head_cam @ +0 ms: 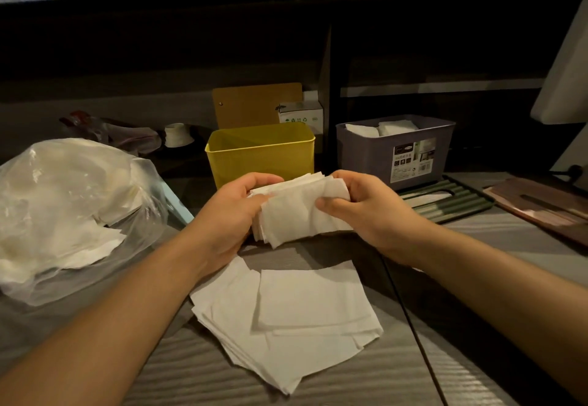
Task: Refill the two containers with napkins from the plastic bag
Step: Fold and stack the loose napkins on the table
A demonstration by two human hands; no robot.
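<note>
we see both hands holding one stack of napkins (299,211) above the table (318,380), in front of the yellow container (261,154). the left hand (229,214) grips the stack's left end, fingers curled over the top edge, thumb on the near side. the right hand (366,205) grips the right end, thumb pressed on the front sheet, fingers wrapped behind. the stack is held roughly upright, sheets a bit fanned and uneven at the bottom.

under the hands, a loose pile of napkins (286,316) lies flat on the table, sheets skewed against each other.

the plastic bag (63,214) sits at the left on the table, clear and crumpled, with white napkins inside and some spilling out of its open mouth toward the centre.

the yellow container stands upright just behind the held stack; we see only bare inner walls from this angle, the bottom is hidden. the grey container (394,151) stands to its right, apart from it, with a label on its front and white napkins showing near its rim.

behind the yellow container a brown board (254,103) and a small white box (302,116) stand against the back wall. a small white cup-like item (178,135) sits behind the bag. a green ribbed mat (445,202) lies under the grey container, and a dark wooden tray (541,205) is at the far right.
</note>
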